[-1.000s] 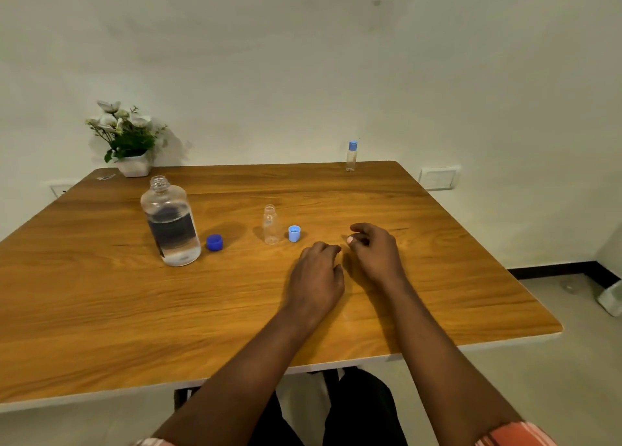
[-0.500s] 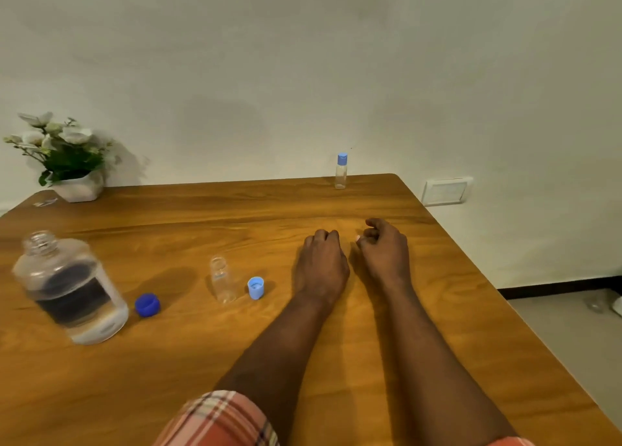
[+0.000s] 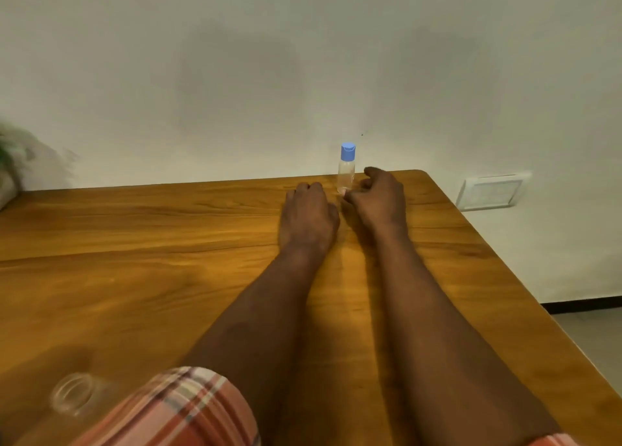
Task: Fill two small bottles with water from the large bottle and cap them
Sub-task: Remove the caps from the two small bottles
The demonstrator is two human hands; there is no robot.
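Note:
A small clear bottle (image 3: 346, 173) with a light blue cap stands upright at the far edge of the wooden table (image 3: 134, 243), close to the wall. My right hand (image 3: 382, 198) lies just right of it, fingers curved and apart, thumb tip near the bottle's base; I cannot tell if it touches. My left hand (image 3: 308, 216) rests on the table just left of the bottle, fingers curled under, holding nothing. At the bottom left a clear open bottle mouth (image 3: 72, 393) shows, blurred; which bottle it is I cannot tell. The loose caps are out of view.
A blurred potted plant (image 3: 8, 166) sits at the far left edge. A white wall plate (image 3: 491, 190) is on the wall beyond the table's right corner. The table's right edge runs diagonally down to the lower right, with floor beyond it.
The view has moved forward and right. Both hands have slid across the table from near the open small bottle to the capped bottle at the far edge.

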